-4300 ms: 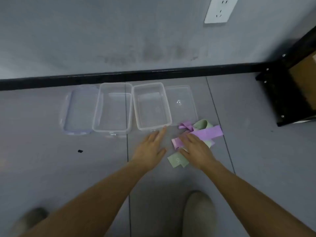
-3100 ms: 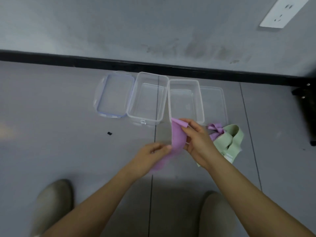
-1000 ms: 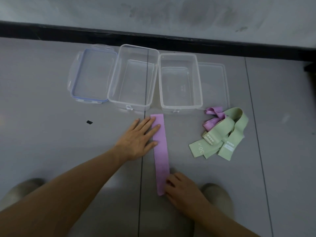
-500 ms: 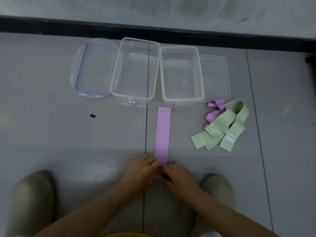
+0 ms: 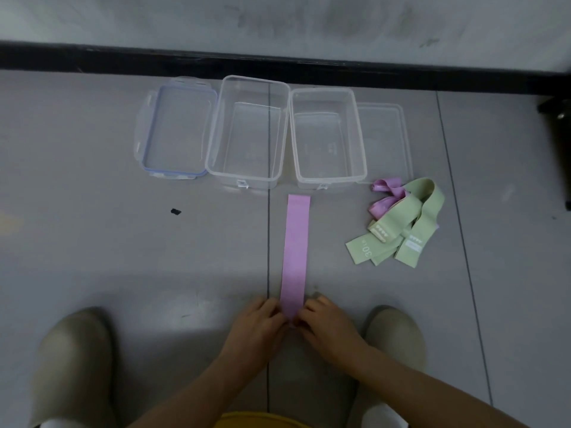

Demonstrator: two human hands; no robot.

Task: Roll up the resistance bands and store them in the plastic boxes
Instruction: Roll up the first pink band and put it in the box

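I'm looking down at a grey tiled floor (image 5: 92, 242) that meets a pale, scuffed wall (image 5: 278, 20) along a black baseboard (image 5: 278, 64). A dark grout line (image 5: 268, 242) runs from the wall toward me between my feet.

Two clear plastic boxes stand side by side near the baseboard, the larger box (image 5: 216, 134) on the left and the smaller box (image 5: 360, 134) on the right, both with nothing in them. A blue-edged lid (image 5: 177, 128) lies against the larger box's left side and a plain clear lid (image 5: 386, 134) lies by the smaller box's right side. Right of the strip I'm working on sits a loose heap of green bands (image 5: 414, 220) with a crumpled lilac band (image 5: 386, 199) tangled in at the top. A small black speck (image 5: 175, 212) is on the floor to the left, and a dark piece of furniture (image 5: 559, 125) shows at the right edge. My shoes, one (image 5: 74, 359) and the other (image 5: 392, 338), flank the hands.

The purple band (image 5: 296, 248) lies flat and straight, its far end just short of the smaller box. My left hand (image 5: 256, 329) and right hand (image 5: 327, 325) meet at its near end, fingers curled and pinching that end between them.

A second ago the left hand was spread flat on the band's far end; it has since come down beside the right. The band, boxes and heap lie as before.
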